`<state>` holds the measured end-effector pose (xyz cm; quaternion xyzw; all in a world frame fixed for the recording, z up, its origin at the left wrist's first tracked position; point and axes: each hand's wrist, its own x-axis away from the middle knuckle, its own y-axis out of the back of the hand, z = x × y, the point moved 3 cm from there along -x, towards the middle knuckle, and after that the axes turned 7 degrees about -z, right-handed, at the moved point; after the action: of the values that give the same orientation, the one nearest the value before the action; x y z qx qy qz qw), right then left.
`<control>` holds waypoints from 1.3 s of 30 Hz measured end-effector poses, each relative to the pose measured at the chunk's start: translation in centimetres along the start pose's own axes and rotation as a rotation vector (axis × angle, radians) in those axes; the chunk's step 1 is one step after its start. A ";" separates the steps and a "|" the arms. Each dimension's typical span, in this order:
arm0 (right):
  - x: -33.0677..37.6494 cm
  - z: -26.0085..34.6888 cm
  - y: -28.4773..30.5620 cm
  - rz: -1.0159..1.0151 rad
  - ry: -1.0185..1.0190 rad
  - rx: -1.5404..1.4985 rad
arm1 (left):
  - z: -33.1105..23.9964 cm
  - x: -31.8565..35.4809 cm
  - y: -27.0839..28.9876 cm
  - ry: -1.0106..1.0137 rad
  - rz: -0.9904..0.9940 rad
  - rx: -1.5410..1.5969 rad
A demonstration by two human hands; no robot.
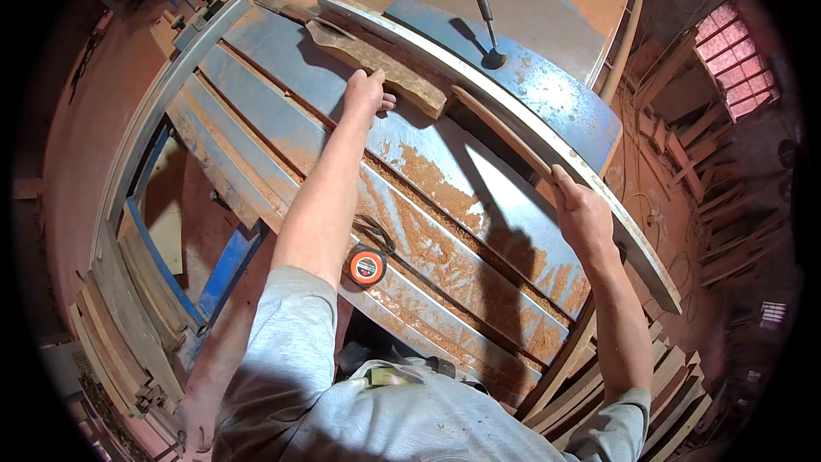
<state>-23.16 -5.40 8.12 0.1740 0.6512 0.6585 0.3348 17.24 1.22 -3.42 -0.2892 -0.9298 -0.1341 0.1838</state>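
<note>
One thin wooden strip slanted at one o'clock beside a pale rail, its near end clasped by the right hand. I saw the left hand curled against a rough wooden slab at twelve, but couldn't tell whether it gripped. A tape measure lay toward seven on the dusty surface.

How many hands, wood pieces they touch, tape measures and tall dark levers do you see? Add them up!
Hands: 2, left hand, right hand
Wood pieces: 2, rough board, thin stick
Tape measure: 1
Dark lever: 1
Total: 6
</note>
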 end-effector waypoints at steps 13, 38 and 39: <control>-1.0 0.6 -0.9 0.046 -0.028 -0.010 | 0.1 -1.8 0.8 -0.028 -0.048 0.055; -3.4 2.8 -1.5 0.041 -0.025 -0.031 | -0.5 -4.4 2.8 0.002 -0.033 0.059; -3.7 3.1 -1.2 0.065 -0.037 -0.013 | -0.6 -4.6 2.9 0.004 -0.047 0.075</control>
<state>-18.21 -5.59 8.02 0.2053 0.6347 0.6698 0.3261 22.60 1.03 -4.40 -0.2598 -0.9404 -0.1039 0.1932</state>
